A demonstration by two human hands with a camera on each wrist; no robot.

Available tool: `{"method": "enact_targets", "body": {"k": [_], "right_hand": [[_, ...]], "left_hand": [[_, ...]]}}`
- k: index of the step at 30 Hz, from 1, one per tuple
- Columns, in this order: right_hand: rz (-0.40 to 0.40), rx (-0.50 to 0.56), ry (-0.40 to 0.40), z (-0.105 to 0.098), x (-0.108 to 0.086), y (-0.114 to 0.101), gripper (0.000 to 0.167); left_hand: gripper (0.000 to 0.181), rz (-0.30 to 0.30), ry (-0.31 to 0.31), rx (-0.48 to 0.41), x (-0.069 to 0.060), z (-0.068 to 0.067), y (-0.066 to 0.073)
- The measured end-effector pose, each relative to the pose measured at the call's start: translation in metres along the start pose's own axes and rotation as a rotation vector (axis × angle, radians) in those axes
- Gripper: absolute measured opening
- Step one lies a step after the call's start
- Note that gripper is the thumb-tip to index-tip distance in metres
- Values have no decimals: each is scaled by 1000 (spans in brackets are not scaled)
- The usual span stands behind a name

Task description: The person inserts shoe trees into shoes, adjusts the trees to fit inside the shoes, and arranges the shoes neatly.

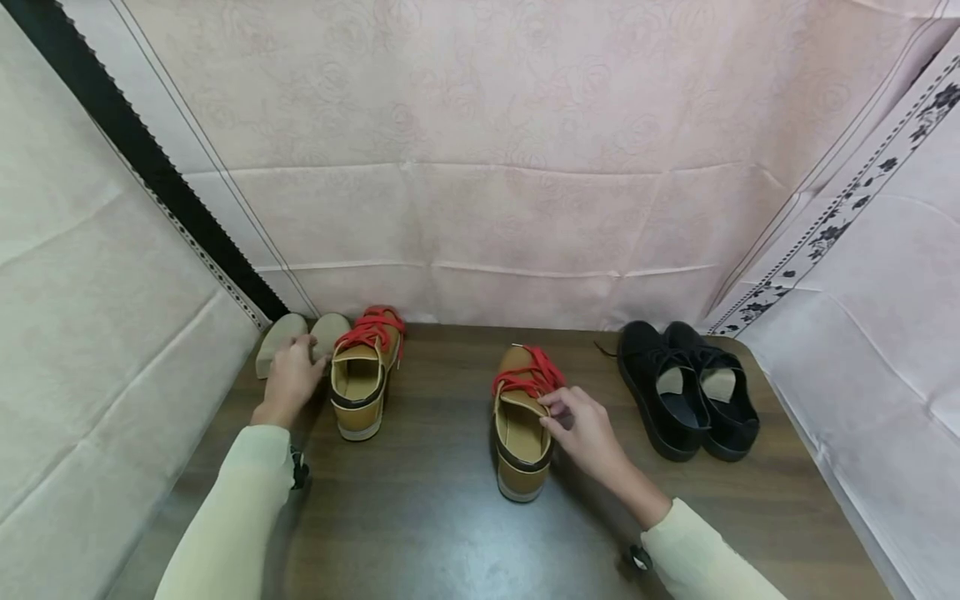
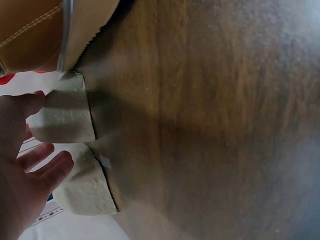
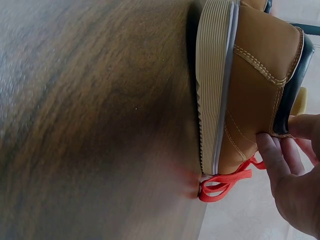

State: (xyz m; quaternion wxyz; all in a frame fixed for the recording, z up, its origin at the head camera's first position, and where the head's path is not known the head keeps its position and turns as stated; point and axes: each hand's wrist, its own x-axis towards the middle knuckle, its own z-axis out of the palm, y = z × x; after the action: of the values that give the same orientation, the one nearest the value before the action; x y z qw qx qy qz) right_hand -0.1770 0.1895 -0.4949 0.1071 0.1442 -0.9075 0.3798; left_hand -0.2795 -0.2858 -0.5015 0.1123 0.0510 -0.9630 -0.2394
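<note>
Near the middle stands a tan shoe with red laces, and my right hand pinches the edge of its opening between thumb and fingers. In the right wrist view the fingers meet at the dark-edged collar of that shoe. At the left my left hand hovers over two rounded beige pieces, the right one and the left one. Its thumb and fingers are spread; whether they touch the pieces I cannot tell. The other tan shoe stands just right of this hand.
A pair of black shoes stands side by side at the right. All the footwear is on a brown wood-grain surface. Pale patterned cloth hangs behind it, with more cloth along both sides.
</note>
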Motion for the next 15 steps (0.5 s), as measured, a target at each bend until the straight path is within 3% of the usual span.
{"method": "enact_targets", "body": {"k": [15], "right_hand": [[3, -1, -8, -1, -1, -3, 26]], "left_hand": [[41, -54, 85, -89, -3, 12, -4]]}}
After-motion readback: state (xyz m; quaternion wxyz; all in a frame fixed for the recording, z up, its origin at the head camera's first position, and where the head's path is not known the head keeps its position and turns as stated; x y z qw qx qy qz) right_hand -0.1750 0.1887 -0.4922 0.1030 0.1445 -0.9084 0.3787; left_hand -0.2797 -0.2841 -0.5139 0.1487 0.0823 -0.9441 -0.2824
